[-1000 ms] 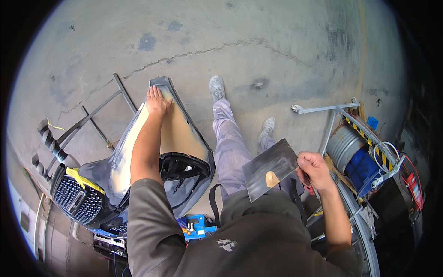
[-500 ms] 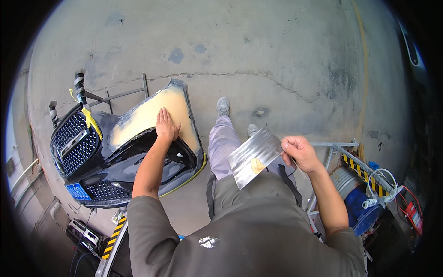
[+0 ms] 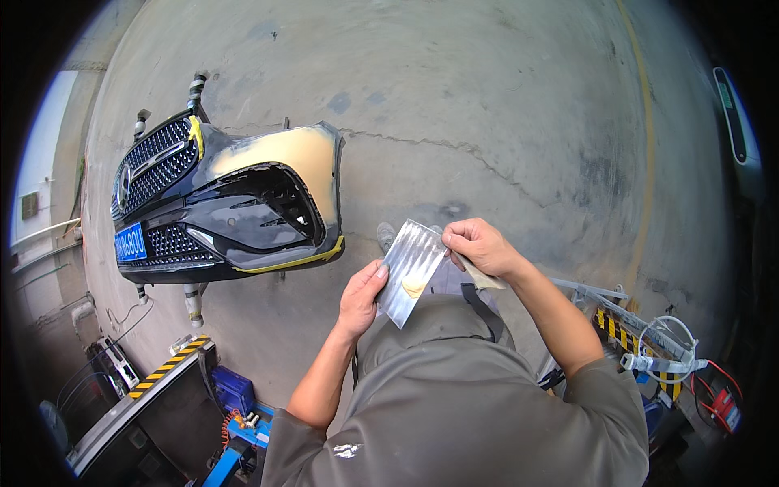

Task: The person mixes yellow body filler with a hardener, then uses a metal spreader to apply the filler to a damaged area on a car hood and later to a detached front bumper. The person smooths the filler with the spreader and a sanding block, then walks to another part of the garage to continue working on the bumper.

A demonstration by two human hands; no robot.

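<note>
In front of my waist I hold a thin, shiny metal plate (image 3: 406, 264) tilted between both hands. A small blob of yellow filler (image 3: 414, 287) sits near its lower part. My left hand (image 3: 359, 300) is closed on the plate's left edge, thumb on top. My right hand (image 3: 481, 246) pinches at the plate's upper right corner. It also grips a flat tan piece (image 3: 480, 276) that sticks out below the fingers; its kind is unclear. To the left stands a black car bumper (image 3: 280, 234) with a cream filler patch (image 3: 304, 154) and yellow tape along edges.
Wrapped stand posts (image 3: 197, 88) carry the bumper. At the lower left is a cart edge with yellow-black stripes (image 3: 170, 367), beside a blue metal frame (image 3: 230, 463). A grey metal rack (image 3: 596, 290) with a white hose (image 3: 661, 325) stands on my right. A crack runs across the concrete floor (image 3: 487, 89).
My left hand has left the bumper's filler patch and taken hold of the plate. The plate has moved slightly left. With the view shifted, the bumper appears farther from me.
</note>
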